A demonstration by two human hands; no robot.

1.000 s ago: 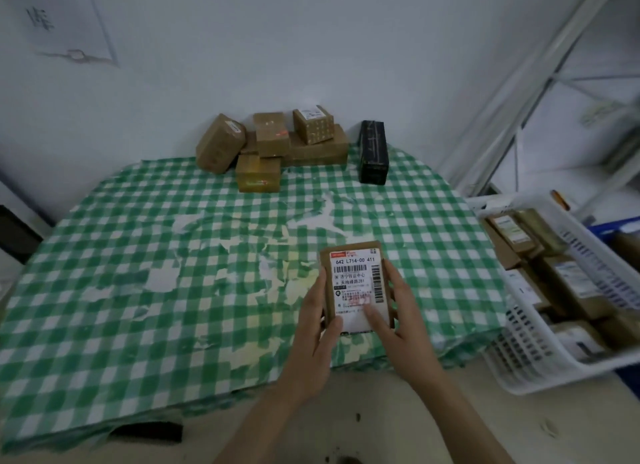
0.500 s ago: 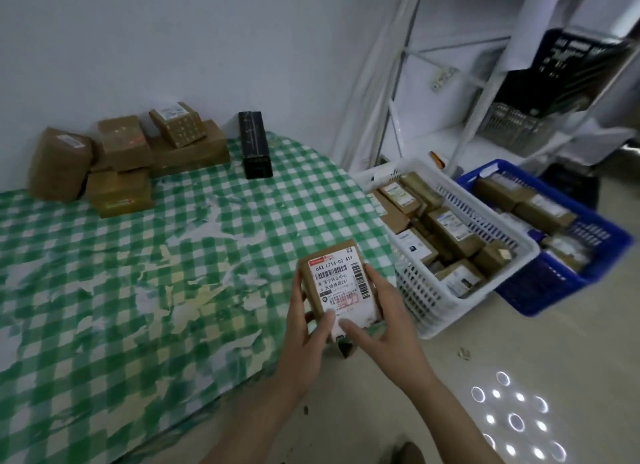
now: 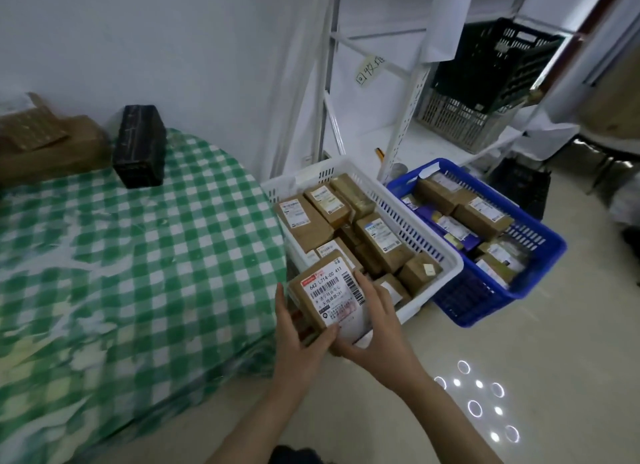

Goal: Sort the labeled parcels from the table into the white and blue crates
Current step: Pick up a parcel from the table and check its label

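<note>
One labeled parcel (image 3: 329, 295), label up, clasped between my left hand (image 3: 299, 342) and right hand (image 3: 381, 327), at near corner of white crate (image 3: 433, 242). I judge it best lowered flat into a gap, not dropped.

A black crate (image 3: 495, 55) tops a grey crate (image 3: 453, 121) on white shelving (image 3: 433, 148).
</note>
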